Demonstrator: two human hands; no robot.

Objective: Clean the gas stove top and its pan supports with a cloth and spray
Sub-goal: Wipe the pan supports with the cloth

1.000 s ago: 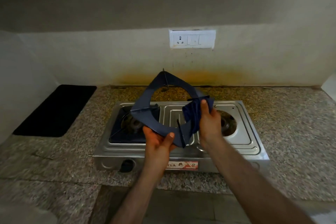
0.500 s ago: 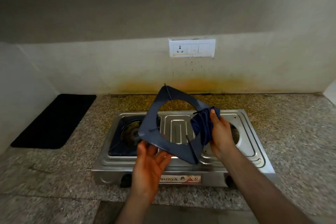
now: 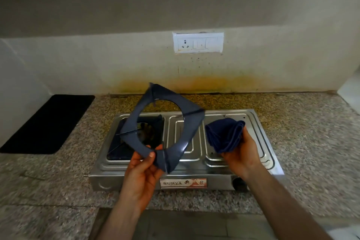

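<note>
A steel two-burner gas stove stands on the granite counter. My left hand pinches the near corner of a dark blue square pan support and holds it tilted in the air above the stove's left half. Under it, a second pan support lies on the left burner. My right hand grips a bunched dark blue cloth over the right burner, apart from the raised support. That hand and cloth hide the right burner. No spray bottle is in view.
The speckled granite counter runs along a stained wall with a white socket plate. A black mat lies at the left. A white edge juts in at the far right.
My right hand has pulled the cloth off the pan support and moved right. My left hand, open beneath the support half a second ago, now pinches its near corner and holds it alone.
</note>
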